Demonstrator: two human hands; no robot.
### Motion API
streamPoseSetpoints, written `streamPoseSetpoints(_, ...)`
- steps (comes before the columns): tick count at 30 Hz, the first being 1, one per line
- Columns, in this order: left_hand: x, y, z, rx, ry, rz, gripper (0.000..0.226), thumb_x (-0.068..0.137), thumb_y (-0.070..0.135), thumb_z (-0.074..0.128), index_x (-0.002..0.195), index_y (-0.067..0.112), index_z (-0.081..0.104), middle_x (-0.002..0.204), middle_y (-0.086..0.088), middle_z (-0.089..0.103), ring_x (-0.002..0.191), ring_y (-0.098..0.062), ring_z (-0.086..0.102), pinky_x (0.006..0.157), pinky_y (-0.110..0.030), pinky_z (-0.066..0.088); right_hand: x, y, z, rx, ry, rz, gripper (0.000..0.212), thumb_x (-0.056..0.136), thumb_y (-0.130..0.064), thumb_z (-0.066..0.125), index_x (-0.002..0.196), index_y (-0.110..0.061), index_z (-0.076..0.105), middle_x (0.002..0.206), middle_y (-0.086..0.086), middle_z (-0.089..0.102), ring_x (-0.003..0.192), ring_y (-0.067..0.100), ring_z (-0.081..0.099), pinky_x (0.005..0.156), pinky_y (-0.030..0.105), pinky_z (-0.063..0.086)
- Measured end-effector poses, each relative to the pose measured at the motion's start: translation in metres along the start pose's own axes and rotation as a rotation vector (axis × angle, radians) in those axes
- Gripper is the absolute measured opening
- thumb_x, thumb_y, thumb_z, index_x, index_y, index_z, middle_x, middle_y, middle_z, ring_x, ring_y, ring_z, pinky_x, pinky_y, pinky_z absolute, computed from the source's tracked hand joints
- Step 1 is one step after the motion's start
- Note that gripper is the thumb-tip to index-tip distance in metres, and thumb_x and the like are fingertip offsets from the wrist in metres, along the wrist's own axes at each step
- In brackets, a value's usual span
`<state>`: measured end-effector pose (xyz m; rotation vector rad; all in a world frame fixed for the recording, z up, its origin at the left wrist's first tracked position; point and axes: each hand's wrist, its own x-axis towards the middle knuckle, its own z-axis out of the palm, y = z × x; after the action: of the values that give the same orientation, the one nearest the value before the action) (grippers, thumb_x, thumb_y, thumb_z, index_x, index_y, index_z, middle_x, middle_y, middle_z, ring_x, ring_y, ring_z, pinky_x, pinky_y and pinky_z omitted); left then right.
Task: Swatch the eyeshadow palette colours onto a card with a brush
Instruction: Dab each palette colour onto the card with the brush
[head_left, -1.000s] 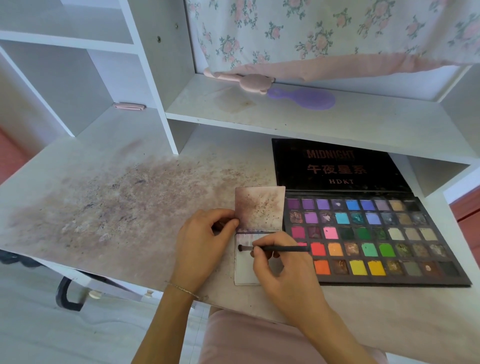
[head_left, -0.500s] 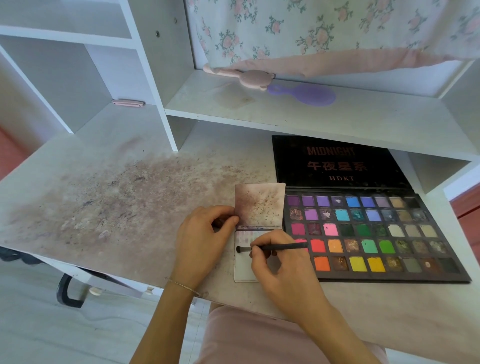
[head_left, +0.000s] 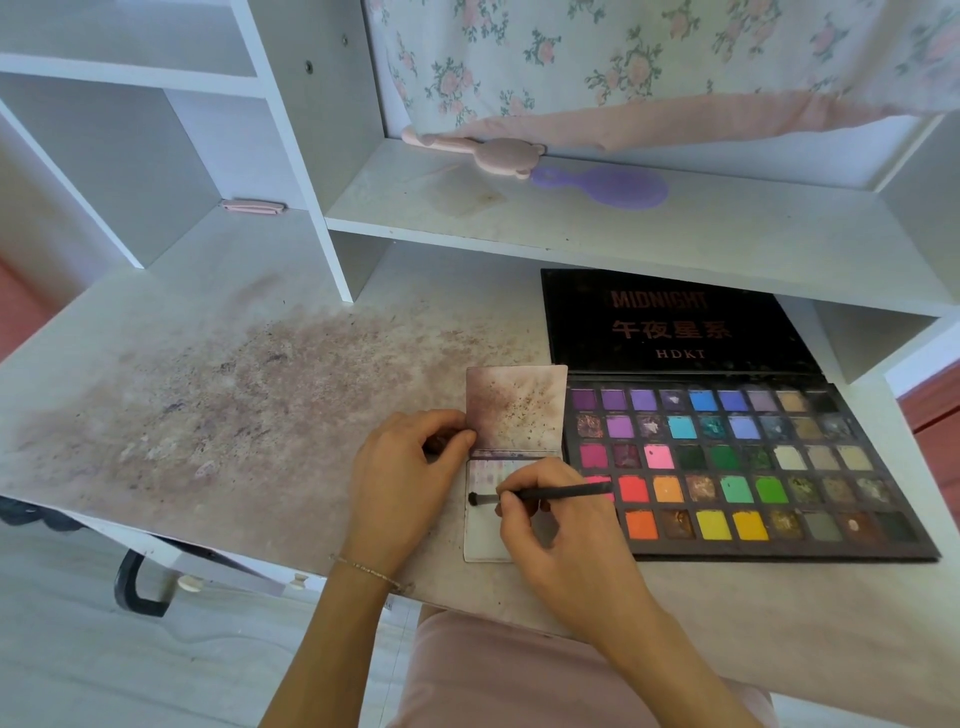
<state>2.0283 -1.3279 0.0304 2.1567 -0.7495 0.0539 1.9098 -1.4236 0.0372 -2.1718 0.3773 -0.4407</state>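
The card (head_left: 511, 415) lies on the desk (head_left: 208, 415), just left of the palette (head_left: 727, 462) & touching its edge. The card has 2 parts. The top part is smudged purple-brown with dark specks. The bottom part is mostly white, with faint purple marks near its top.

The right hand (head_left: 566, 540) pinches the brush (head_left: 545, 494) between thumb & fingers, like a pencil. The brush lies almost flat, pointing left. Its dark tip sits on the white part of the card, near the left edge. The back end of the brush hangs over the palette's red & pink pans.

The left hand (head_left: 405, 478) rests on the desk beside the card, fingers curled. Its thumb & fingertips press the card's left edge, about where the 2 parts meet. It looks like it pins the card down, but I can't tell if it grips the edge or just pushes on it. A thin bracelet (head_left: 369, 570) is on the left wrist.

The palette is open, lid (head_left: 675, 322) flat behind it w/ "MIDNIGHT" & "HDKT" on it. Pans show purple, blue, pink, green, red, orange, yellow & some browns.

The desk is stained purple-brown on the left. On the shelf (head_left: 623, 228) above lie a pink brush (head_left: 493, 153) & a purple one (head_left: 608, 187), touching. A flowery cloth (head_left: 649, 62) hangs behind.
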Motion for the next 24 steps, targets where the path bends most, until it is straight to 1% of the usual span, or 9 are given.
streamPoseSetpoints(4,0.0,0.0,0.001,0.009,0.014,0.0,0.008,0.078,0.02,0.068,0.085,0.021,0.071,0.069,0.019,0.054,0.071,-0.009,0.054,0.064,-0.023,0.043,0.001,0.0,0.0,-0.01,0.011,-0.014,0.008,0.082,-0.023,0.051,0.085,-0.023,0.058,0.079,-0.007,0.058,0.079,0.007,0.054,0.07,0.022,0.047)
streamPoseSetpoints(9,0.001,-0.001,0.001,0.014,0.004,0.001,0.007,0.079,0.022,0.067,0.085,0.023,0.071,0.069,0.019,0.055,0.071,-0.008,0.053,0.065,-0.02,0.041,0.001,0.001,0.0,-0.006,-0.002,-0.016,0.007,0.081,-0.022,0.052,0.084,-0.024,0.057,0.079,-0.007,0.058,0.079,0.007,0.053,0.07,0.022,0.046)
streamPoseSetpoints(12,0.0,0.0,0.001,0.013,0.012,0.009,0.006,0.079,0.021,0.067,0.084,0.022,0.071,0.068,0.018,0.055,0.07,-0.009,0.053,0.064,-0.021,0.042,0.001,0.001,0.0,-0.005,0.015,-0.026,0.008,0.08,-0.023,0.05,0.084,-0.023,0.058,0.079,-0.007,0.058,0.078,0.006,0.053,0.071,0.022,0.045)
streamPoseSetpoints(15,0.0,0.001,0.0,-0.004,0.014,0.012,0.005,0.079,0.02,0.068,0.082,0.022,0.071,0.067,0.019,0.055,0.071,-0.01,0.055,0.064,-0.024,0.043,0.0,0.0,0.0,0.02,0.003,-0.027,0.007,0.079,-0.024,0.05,0.08,-0.029,0.054,0.078,-0.01,0.057,0.078,0.007,0.053,0.068,0.019,0.046)
streamPoseSetpoints(17,0.0,0.001,0.0,-0.008,0.016,0.008,0.005,0.079,0.02,0.068,0.082,0.021,0.071,0.067,0.021,0.053,0.071,-0.011,0.055,0.064,-0.024,0.044,0.0,0.0,-0.002,0.091,0.041,-0.027,0.014,0.078,-0.021,0.05,0.076,-0.035,0.05,0.075,-0.01,0.058,0.077,0.008,0.054,0.067,0.015,0.043)
streamPoseSetpoints(19,0.001,0.001,0.0,-0.011,0.009,-0.002,0.006,0.079,0.021,0.067,0.083,0.021,0.071,0.068,0.022,0.053,0.072,-0.011,0.056,0.065,-0.025,0.044,0.0,0.001,-0.005,0.176,0.102,-0.016,0.02,0.078,-0.019,0.051,0.077,-0.039,0.05,0.076,-0.01,0.059,0.077,0.01,0.057,0.067,0.016,0.045)
streamPoseSetpoints(21,0.001,0.0,0.001,-0.017,0.005,-0.013,0.006,0.079,0.021,0.067,0.084,0.021,0.071,0.068,0.022,0.053,0.073,-0.012,0.056,0.066,-0.028,0.045,-0.001,0.001,-0.008,0.227,0.156,-0.023,0.021,0.08,-0.02,0.05,0.081,-0.041,0.053,0.08,-0.011,0.061,0.079,0.01,0.06,0.068,0.02,0.049)
streamPoseSetpoints(24,0.001,0.0,0.001,-0.024,0.005,-0.026,0.007,0.08,0.021,0.066,0.084,0.021,0.071,0.07,0.02,0.055,0.074,-0.013,0.056,0.067,-0.028,0.045,-0.001,0.004,-0.016,0.221,0.221,-0.08,0.018,0.082,-0.026,0.046,0.089,-0.04,0.056,0.084,-0.014,0.061,0.083,0.005,0.059,0.069,0.013,0.047)
